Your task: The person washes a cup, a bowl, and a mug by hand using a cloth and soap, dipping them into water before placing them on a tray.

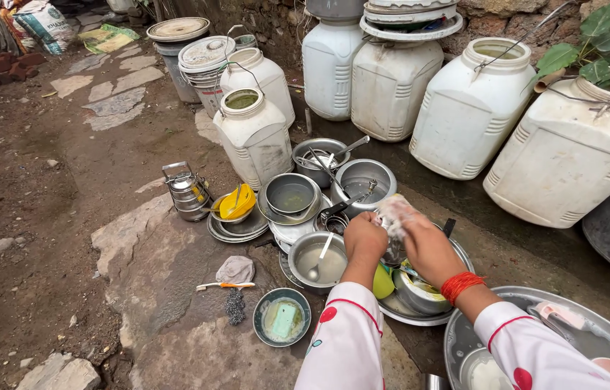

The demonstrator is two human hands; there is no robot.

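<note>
My left hand and my right hand meet over a pile of steel dishes on the ground. The right hand, with a red thread band at the wrist, grips a pale soapy scrub pad. The left hand closes on a small steel vessel under the pad; most of it is hidden by the hands. Left of them stands a steel bowl of cloudy water with a spoon in it. A small bowl holding a green soap bar lies nearer me.
Several big white plastic water drums line the wall behind. Steel pots, plates and a yellow bowl are stacked on the wet stone, with a small steel kettle at the left. A large steel basin sits at the bottom right. A steel-wool scrubber lies by the soap.
</note>
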